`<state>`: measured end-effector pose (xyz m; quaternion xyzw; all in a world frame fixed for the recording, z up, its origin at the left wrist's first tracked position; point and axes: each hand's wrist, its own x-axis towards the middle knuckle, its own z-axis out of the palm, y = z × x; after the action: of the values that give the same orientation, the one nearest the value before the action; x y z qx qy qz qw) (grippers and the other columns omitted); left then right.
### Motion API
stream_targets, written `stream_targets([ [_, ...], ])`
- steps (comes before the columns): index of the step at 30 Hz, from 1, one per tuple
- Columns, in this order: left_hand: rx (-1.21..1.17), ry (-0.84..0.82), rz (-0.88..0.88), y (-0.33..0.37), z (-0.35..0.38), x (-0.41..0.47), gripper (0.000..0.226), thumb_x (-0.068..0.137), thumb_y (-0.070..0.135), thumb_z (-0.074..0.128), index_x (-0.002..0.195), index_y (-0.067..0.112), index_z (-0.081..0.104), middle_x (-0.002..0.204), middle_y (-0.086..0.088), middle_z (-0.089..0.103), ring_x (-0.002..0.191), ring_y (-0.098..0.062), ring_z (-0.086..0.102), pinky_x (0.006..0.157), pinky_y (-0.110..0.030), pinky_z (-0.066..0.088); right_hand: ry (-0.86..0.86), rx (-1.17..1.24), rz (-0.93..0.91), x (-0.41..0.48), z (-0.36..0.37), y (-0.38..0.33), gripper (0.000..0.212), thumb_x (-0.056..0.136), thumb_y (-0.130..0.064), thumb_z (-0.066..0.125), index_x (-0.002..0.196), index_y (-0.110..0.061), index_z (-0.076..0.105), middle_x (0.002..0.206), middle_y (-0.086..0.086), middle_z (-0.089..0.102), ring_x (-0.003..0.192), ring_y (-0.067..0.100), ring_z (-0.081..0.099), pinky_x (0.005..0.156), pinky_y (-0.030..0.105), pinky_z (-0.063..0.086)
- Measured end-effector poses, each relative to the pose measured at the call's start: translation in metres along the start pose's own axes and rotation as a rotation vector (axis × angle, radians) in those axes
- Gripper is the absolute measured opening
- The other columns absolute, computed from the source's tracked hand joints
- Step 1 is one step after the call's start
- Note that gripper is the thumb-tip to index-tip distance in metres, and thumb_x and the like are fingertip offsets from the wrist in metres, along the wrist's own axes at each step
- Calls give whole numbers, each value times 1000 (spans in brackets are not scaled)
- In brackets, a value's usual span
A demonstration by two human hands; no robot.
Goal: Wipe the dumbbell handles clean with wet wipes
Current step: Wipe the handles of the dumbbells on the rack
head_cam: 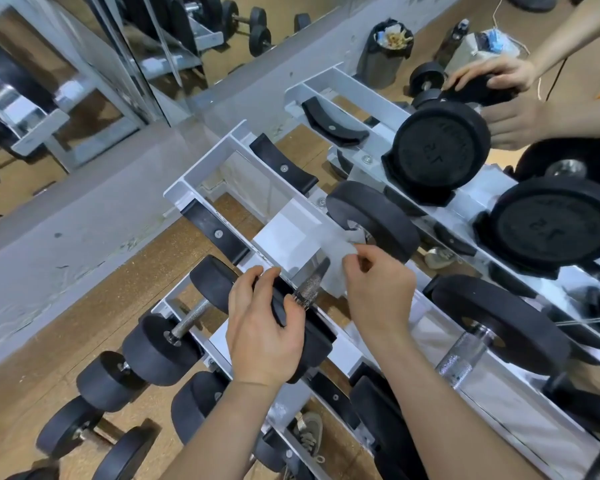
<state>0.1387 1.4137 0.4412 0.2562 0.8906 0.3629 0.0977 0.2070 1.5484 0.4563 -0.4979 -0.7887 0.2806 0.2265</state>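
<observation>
Wiping is under way on one dumbbell that lies across the white rack. The left hand has its fingers curled round the near black head of this dumbbell and steadies it. The right hand pinches a white wet wipe between thumb and fingertips. The wipe lies against the handle close to the far head, while the knurled part beside the left hand is bare and shining.

I judge that this handle is only partly done: the wipe sits on the far portion, and the near portion is left to pass over. Smaller dumbbells rest on the lower shelf and a larger dumbbell lies to the right, all with uncovered handles. Whether those are already clean I cannot tell from the metal alone, so several handles may be left.
</observation>
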Motion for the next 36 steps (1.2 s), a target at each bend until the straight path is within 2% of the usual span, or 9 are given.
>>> stream_targets([
  [3,4,9,3,1,0,0,61,84,47,32,130,17,57,135,2,47,131,-15,39,100,-21,26,101,82,159,7,1,-7,18,94,-19,54,95,-12,70,75,-1,64,63,9,51,56,11,33],
  [9,3,29,3,1,0,0,59,85,46,33,128,16,59,134,1,48,130,-15,40,98,-13,21,-139,-130,-65,-19,18,-1,42,94,-8,53,135,-18,54,94,15,58,83,33,57,69,35,41],
  [12,1,34,7,0,1,1,56,85,44,35,127,15,60,132,-1,50,128,-17,43,97,-9,20,-221,-116,-179,-31,12,-1,39,93,-6,54,130,-17,59,88,14,58,76,29,56,68,41,49],
  [17,-10,28,-1,-1,2,0,58,85,45,33,128,17,59,134,0,48,130,-17,41,101,-20,25,21,-125,-81,5,8,5,39,85,2,63,122,-11,66,83,18,63,70,32,59,66,29,40],
  [20,-15,40,0,0,2,0,56,84,44,34,127,17,59,133,0,49,128,-17,42,99,-13,22,-91,-215,-188,-15,20,3,49,78,3,68,125,-11,63,74,17,63,60,33,61,53,32,42],
  [24,-8,31,-1,0,1,0,57,84,44,34,127,17,59,133,0,49,128,-17,42,96,-10,20,-371,-153,-187,-25,7,5,39,97,-12,49,134,-21,57,91,13,69,84,30,64,76,35,51],
  [29,-10,31,-8,0,2,0,59,84,46,33,128,17,59,134,1,48,130,-16,40,99,-17,24,-71,94,62,-2,3,1,36,93,-4,49,123,-14,67,98,9,72,82,20,62,79,31,50],
  [32,-17,36,-6,0,3,0,58,84,46,34,127,18,59,133,2,49,128,-15,41,97,-16,24,-280,151,93,-36,13,-6,39,94,-8,48,129,-21,63,92,8,71,72,16,55,72,33,48],
  [36,-11,28,-7,0,2,0,58,84,46,33,127,18,59,132,0,49,128,-15,40,99,-16,22,-578,326,275,-60,8,-5,31,91,-14,52,107,-27,75,97,-7,74,86,4,64,79,23,52],
])
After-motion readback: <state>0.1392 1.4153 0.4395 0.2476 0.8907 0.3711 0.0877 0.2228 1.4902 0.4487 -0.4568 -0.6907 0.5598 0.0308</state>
